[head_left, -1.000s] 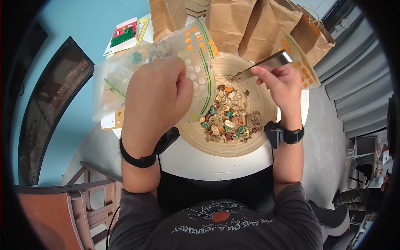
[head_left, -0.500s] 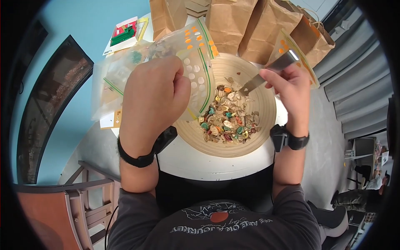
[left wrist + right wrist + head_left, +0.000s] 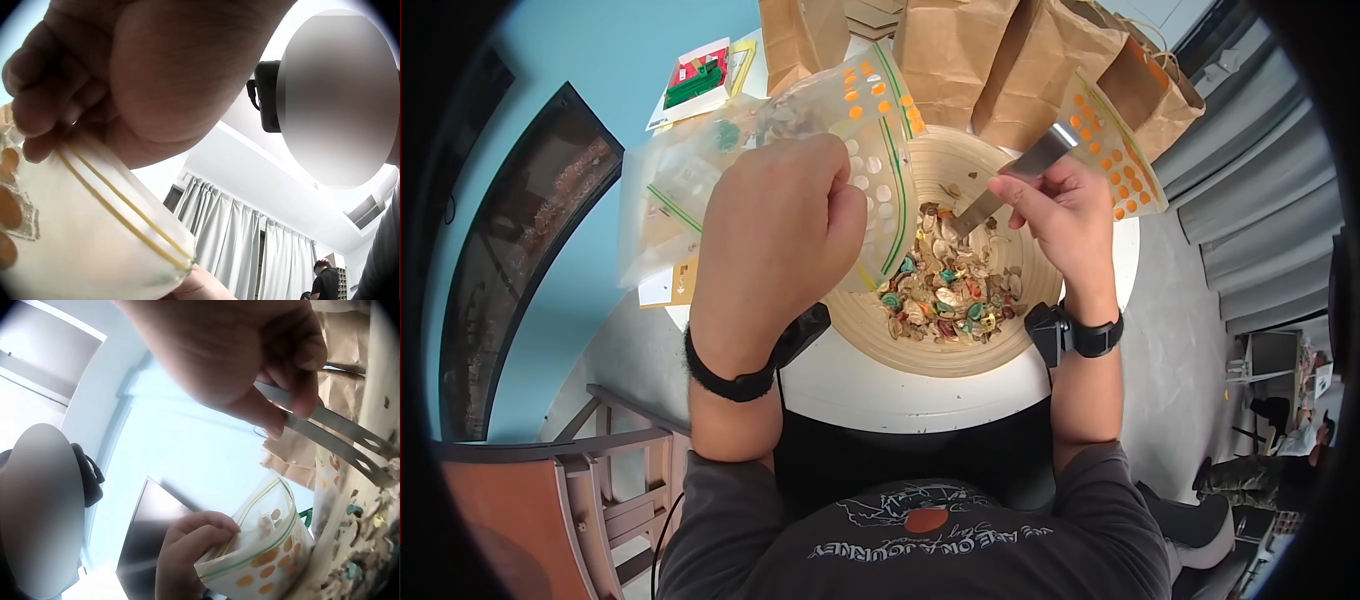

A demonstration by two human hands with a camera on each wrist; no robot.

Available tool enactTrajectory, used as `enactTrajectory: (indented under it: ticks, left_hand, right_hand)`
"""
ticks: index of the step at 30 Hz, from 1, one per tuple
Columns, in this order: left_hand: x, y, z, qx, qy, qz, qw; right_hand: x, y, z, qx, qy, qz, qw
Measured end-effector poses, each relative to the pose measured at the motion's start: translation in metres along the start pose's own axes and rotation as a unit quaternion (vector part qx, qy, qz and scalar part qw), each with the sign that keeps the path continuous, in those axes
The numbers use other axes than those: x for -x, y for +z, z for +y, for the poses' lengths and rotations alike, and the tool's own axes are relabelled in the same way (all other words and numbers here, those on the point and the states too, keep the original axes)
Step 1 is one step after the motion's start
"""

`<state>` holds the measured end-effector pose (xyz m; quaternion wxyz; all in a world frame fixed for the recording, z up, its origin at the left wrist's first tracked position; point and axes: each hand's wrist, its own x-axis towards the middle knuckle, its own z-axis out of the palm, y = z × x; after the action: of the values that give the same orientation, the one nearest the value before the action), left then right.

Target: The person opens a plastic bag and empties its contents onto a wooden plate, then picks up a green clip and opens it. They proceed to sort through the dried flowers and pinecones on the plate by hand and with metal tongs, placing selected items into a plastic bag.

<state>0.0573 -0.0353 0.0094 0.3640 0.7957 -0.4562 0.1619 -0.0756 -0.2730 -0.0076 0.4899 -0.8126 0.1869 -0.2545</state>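
Observation:
My right hand (image 3: 1068, 225) pinches metal tongs (image 3: 1040, 152) whose tips reach down into dried petals and flakes (image 3: 950, 285) on a round woven tray (image 3: 880, 335). In the right wrist view the two arms of the tongs (image 3: 337, 445) stand slightly apart, tips at the pile. My left hand (image 3: 775, 245) grips the edge of a clear zip bag with orange dots (image 3: 875, 190), left of the pile. The bag's mouth gapes in the right wrist view, beside the left hand (image 3: 187, 550). Whether anything lies between the tips cannot be told.
Brown paper bags (image 3: 950, 60) stand along the tray's far side. Another orange-dotted zip bag (image 3: 1120, 165) is at the right, behind the right hand. More clear bags (image 3: 665, 215) lie at the left, near a white box with green and red items (image 3: 698, 85).
The right hand moved right, then back left, and the tongs' tips went from the tray's far part down into the pile. The left hand and its bag have barely moved.

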Motion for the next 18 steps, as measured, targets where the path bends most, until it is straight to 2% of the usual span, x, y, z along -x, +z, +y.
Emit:
enactTrajectory:
  ticks: [3, 6, 7, 9, 10, 14, 15, 18]
  left_hand:
    - [0.001, 0.002, 0.001, 0.001, 0.002, -0.01, 1.0]
    - [0.001, 0.003, 0.002, 0.0, 0.004, -0.019, 1.0]
    - [0.001, 0.003, 0.002, 0.0, 0.005, -0.023, 1.0]
    - [0.001, 0.004, 0.002, 0.001, 0.002, -0.025, 1.0]
    - [0.001, 0.004, 0.002, 0.001, -0.001, -0.027, 1.0]
    - [0.001, -0.003, -0.004, 0.004, 0.001, 0.005, 1.0]
    - [0.002, -0.006, -0.007, 0.018, -0.024, 0.024, 0.999]
    - [0.001, -0.014, -0.009, 0.036, -0.064, 0.047, 0.996]
  right_hand:
    - [0.002, -0.009, -0.001, -0.04, -0.029, 0.034, 0.998]
    - [0.01, -0.018, -0.013, -0.163, -0.1, 0.063, 0.98]
    - [0.013, -0.016, -0.016, -0.163, -0.101, 0.063, 0.979]
    - [0.018, -0.007, -0.025, -0.298, -0.141, 0.081, 0.94]
    - [0.019, -0.001, -0.026, -0.3, -0.137, 0.057, 0.942]
    - [0.022, 0.0, -0.027, -0.248, -0.119, 0.066, 0.959]
    - [0.021, -0.004, -0.027, -0.248, -0.118, 0.064, 0.959]
    - [0.016, -0.009, -0.028, -0.116, -0.02, -0.043, 0.992]
